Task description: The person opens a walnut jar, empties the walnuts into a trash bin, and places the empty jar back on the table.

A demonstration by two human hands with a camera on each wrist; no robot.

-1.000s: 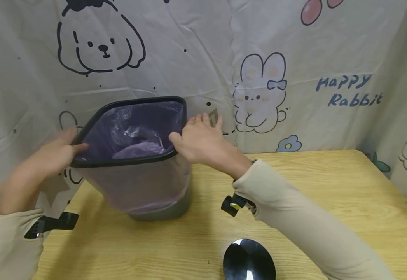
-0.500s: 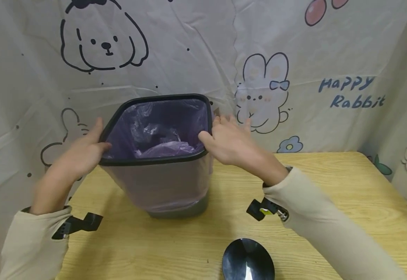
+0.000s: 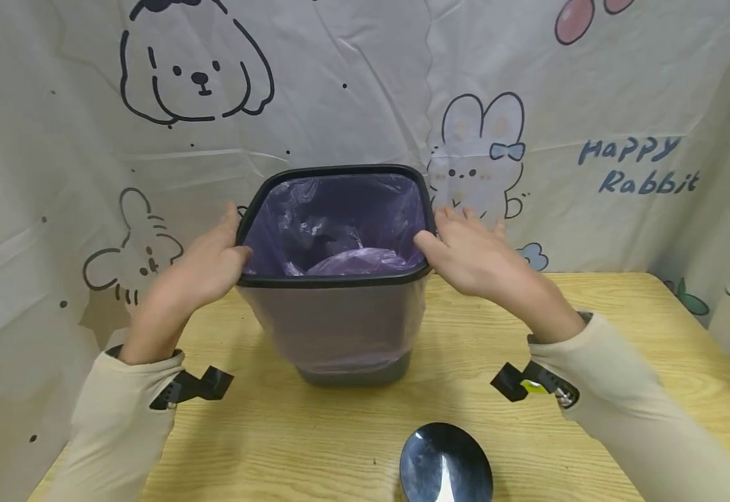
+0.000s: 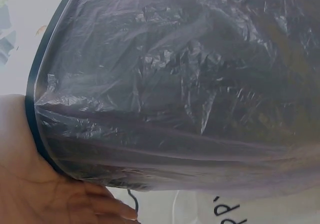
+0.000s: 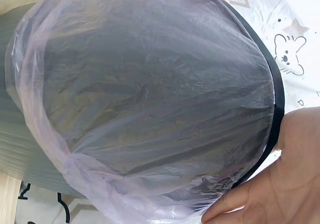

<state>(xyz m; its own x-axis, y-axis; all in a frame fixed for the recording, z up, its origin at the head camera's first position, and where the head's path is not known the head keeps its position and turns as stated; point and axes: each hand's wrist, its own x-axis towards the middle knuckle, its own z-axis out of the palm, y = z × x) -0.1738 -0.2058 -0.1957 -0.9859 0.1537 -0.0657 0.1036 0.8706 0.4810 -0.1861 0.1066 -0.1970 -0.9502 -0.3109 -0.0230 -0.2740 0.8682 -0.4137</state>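
A grey trash can stands on the table, lined with a thin purple garbage bag. The bag folds over the top and drapes down the outside, under a black rim ring. At the rim's left side, my left hand grips with its thumb over the edge and fingers outside. My right hand holds the opposite side likewise, thumb at the inner edge. Palm and fingers of the left hand lie along the rim in the left wrist view; the right hand does so in the right wrist view.
A glossy black round object lies near the front of the wood-grain table. Behind and to the left hangs a white cloth printed with cartoon animals, close behind the can.
Both hands have shifted the trash can to the right across the table, and its front now faces me more squarely. The black round object stays put.
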